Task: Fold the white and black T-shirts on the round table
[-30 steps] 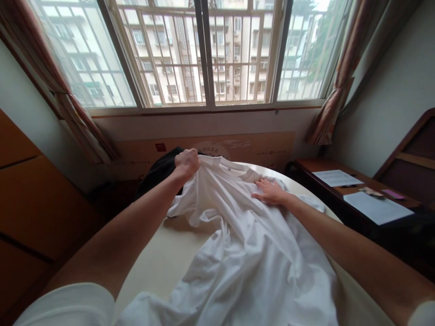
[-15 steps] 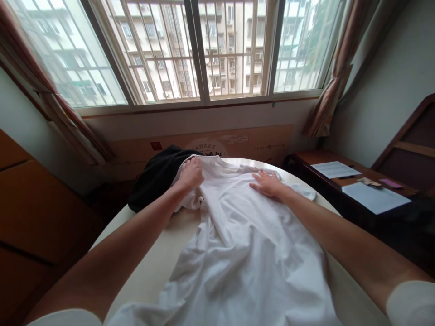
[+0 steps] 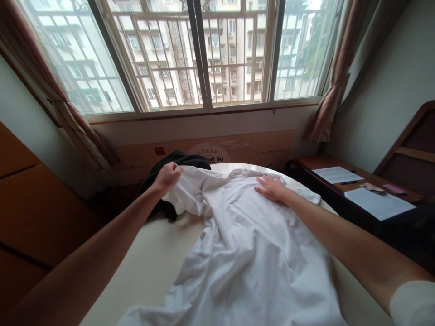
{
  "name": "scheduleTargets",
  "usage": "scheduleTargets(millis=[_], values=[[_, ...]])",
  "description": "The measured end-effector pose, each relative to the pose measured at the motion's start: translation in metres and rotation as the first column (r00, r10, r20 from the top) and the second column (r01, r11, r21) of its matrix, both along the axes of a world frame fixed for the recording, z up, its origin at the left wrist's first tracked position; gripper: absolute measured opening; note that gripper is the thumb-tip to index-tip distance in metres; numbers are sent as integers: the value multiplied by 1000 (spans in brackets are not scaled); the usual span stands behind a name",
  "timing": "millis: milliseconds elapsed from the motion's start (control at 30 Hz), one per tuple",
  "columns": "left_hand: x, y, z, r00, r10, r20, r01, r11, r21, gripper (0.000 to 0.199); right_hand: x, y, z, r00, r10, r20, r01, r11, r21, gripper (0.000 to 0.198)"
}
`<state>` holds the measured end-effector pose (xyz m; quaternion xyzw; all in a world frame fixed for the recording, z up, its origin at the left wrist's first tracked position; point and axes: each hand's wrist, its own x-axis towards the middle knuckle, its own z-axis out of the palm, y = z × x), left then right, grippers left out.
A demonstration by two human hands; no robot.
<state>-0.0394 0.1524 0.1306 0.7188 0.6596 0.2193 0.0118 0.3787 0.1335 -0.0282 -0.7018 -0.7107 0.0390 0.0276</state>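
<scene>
A white T-shirt (image 3: 251, 244) lies wrinkled over a pale round table (image 3: 149, 262), its neckline toward the window. My left hand (image 3: 168, 176) is closed on the left sleeve and holds it up and outward, stretching the cloth. My right hand (image 3: 271, 187) rests flat on the shirt near its right shoulder, fingers spread. Behind and under the left sleeve lies a bunched black cloth (image 3: 185, 159), partly hidden by the white fabric.
On the right stands a brown wooden table (image 3: 307, 164) with paper sheets (image 3: 379, 203), a pen and a pink pad (image 3: 394, 189). A wooden chair (image 3: 408, 145) is behind it. An orange-brown cabinet (image 3: 20, 203) stands at left. A barred window (image 3: 204, 59) fills the far wall.
My left hand has moved left from the shoulder area, pulling the sleeve outward over the black cloth. The right hand stays flat on the shirt. The view has tipped slightly upward.
</scene>
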Motion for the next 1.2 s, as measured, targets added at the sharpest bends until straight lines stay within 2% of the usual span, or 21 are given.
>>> scheduleTargets(millis=[133,200,267,367,433,500,567,633,700,767,867,967,1067,1200], values=[[-4,19,46,985,68,-161,-36,981,192,30,-1,-3,2,1000,3,6,-3,1000,4,78],[-6,33,57,972,146,-182,-108,974,201,37,-1,-6,3,1000,5,6,-5,1000,7,77],[-4,46,57,962,202,-182,-170,970,175,39,0,-9,4,1000,16,3,-16,1000,17,76],[7,60,40,959,208,-194,-182,973,143,40,3,-11,4,1000,27,-4,-27,999,21,75],[20,63,23,954,191,-232,-149,971,185,41,5,-11,3,1000,29,-5,-29,999,17,74],[35,60,6,947,155,-280,-81,962,259,44,6,-9,1,999,33,-6,-32,999,21,74],[52,52,-8,945,56,-322,43,956,292,49,8,-7,-1,999,38,-8,-38,999,30,75],[70,38,-23,927,-133,-351,221,949,224,53,9,-5,-2,999,40,-11,-40,998,38,75],[88,21,-42,873,-334,-355,382,921,72,51,11,-4,-2,999,45,-10,-45,998,41,75],[101,2,-66,811,-462,-359,460,883,-95,48,13,-5,-2,998,59,-12,-58,997,45,76],[104,-18,-102,784,-502,-366,440,864,-243,62,17,-6,-1,996,85,-34,-83,995,52,75],[90,-24,-126,825,-471,-311,378,870,-315,74,21,-7,1,993,95,-64,-92,995,49,74],[71,-21,-134,857,-438,-272,347,880,-324,79,21,-7,2,993,88,-79,-86,996,38,73],[54,-27,-132,874,-397,-281,302,896,-327,85,13,-9,6,997,50,-61,-48,999,23,71]])
